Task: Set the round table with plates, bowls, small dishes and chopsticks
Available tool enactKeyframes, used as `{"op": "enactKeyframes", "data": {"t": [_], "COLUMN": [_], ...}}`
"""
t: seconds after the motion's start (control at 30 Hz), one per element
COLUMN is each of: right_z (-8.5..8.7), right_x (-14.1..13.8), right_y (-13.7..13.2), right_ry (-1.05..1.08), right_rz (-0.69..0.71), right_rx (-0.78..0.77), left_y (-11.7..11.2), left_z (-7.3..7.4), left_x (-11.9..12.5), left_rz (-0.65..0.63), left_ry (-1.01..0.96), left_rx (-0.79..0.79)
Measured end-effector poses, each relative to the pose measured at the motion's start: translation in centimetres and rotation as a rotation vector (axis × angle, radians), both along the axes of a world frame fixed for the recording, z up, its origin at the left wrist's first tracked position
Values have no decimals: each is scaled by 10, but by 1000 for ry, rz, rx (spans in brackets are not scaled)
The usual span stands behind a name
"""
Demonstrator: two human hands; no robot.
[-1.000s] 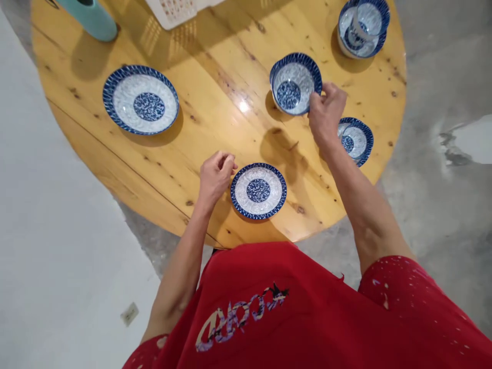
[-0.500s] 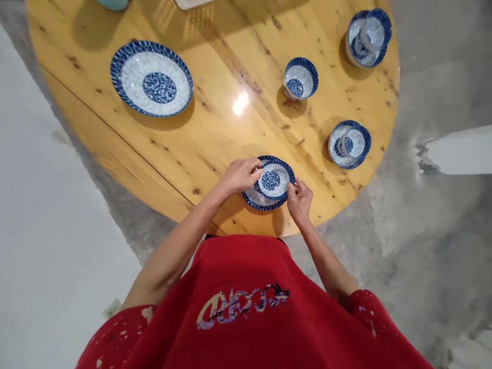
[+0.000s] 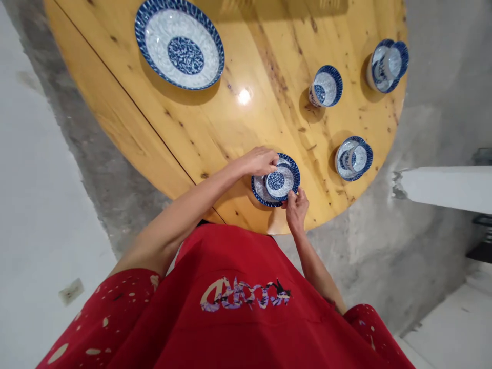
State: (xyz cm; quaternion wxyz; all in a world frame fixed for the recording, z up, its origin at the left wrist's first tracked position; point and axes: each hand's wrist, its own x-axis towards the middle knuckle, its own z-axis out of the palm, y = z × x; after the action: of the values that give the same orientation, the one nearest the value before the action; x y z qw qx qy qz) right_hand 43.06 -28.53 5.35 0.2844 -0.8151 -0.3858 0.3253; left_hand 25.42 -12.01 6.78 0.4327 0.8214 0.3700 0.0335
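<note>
A round wooden table (image 3: 246, 128) fills the upper half of the view, seen from above by a person in a red garment who stands at its near edge. Both bare hands meet at a small blue-and-white bowl (image 3: 280, 181) that sits inside a blue-rimmed saucer (image 3: 260, 187), close to that near edge.

The left hand (image 3: 258, 161) comes in from the far left side of the bowl, its fingers curled over the rim, so its grip looks like a light pinch on the edge. The right hand (image 3: 295, 207) sits at the near right side, fingertips closed on the rim of the bowl or saucer; which of the two it touches is hard to tell. Held from opposite sides like this, the bowl appears to be steadied and centred on the saucer. The bowl looks empty, showing only its dark blue patterned centre.

Far beyond the left grip lies a large blue-and-white plate (image 3: 180, 47), empty and flat on the table. Beyond the right grip stands a small bowl (image 3: 326, 86), also empty. To the right of the right grip, well apart, two small bowls sit nested (image 3: 353, 158). Farthest off, at the table's right edge, another nested pair (image 3: 386, 59) leans slightly.
</note>
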Motion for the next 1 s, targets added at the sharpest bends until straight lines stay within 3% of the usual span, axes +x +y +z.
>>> {"op": "enactKeyframes", "data": {"t": [0.23,1.0], "right_z": [3,3], "right_x": [7,5], "right_y": [-3,2], "right_ry": [29,51], "right_rz": [31,5], "right_rx": [29,47], "left_y": [-2,1], "left_z": [-9,-14], "left_x": [-1,2], "left_rz": [78,58], "left_ry": [-90,-99], "left_rx": [-18,16]}}
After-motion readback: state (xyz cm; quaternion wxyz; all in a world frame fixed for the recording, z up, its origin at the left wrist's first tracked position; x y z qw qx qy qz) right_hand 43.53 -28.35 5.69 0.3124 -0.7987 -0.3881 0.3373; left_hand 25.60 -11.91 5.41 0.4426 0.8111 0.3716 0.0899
